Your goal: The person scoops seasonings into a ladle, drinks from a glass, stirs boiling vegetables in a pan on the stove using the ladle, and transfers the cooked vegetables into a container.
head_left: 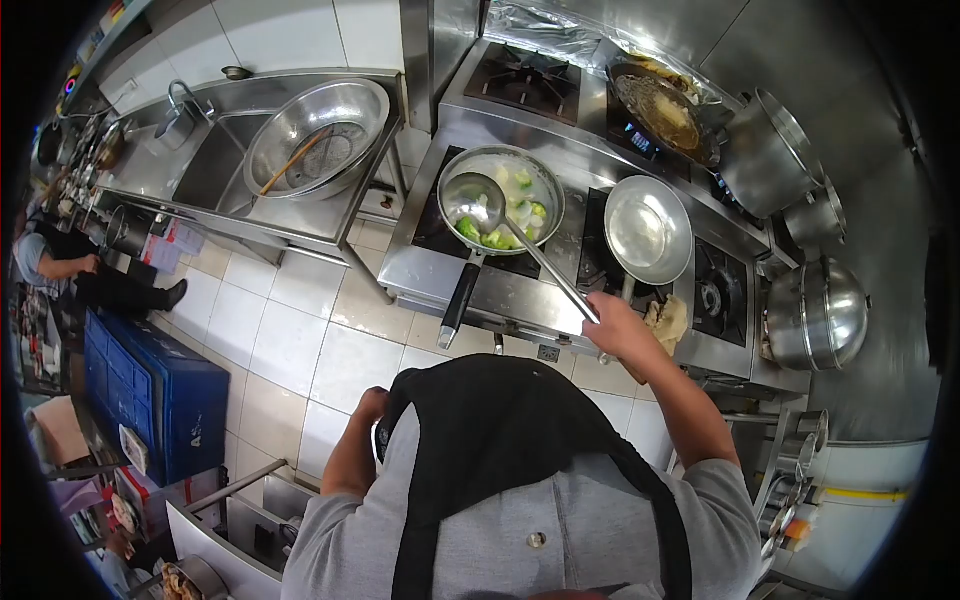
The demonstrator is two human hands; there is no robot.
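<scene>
My right hand (618, 328) is closed round the handle of a long metal ladle (478, 204). The ladle's bowl rests over the left part of a pan (552, 180) on the stove, among broccoli (496, 240) and pale pieces in whitish liquid. The pan's black handle (460, 303) points toward me, with no hand on it. My left hand (372, 405) is beside my body at the left, partly hidden, its fingers unclear. An empty silver pan (648, 228) sits on the burner to the right, with a tan cloth (668, 322) by its handle.
A large metal bowl (370, 110) with a wooden-handled tool stands by the sink at the left. Behind the stove are an oily wok (655, 108) and a tall pot (765, 160). A lidded pot (818, 312) stands right. Another person (70, 265) and a blue bin (185, 400) are left.
</scene>
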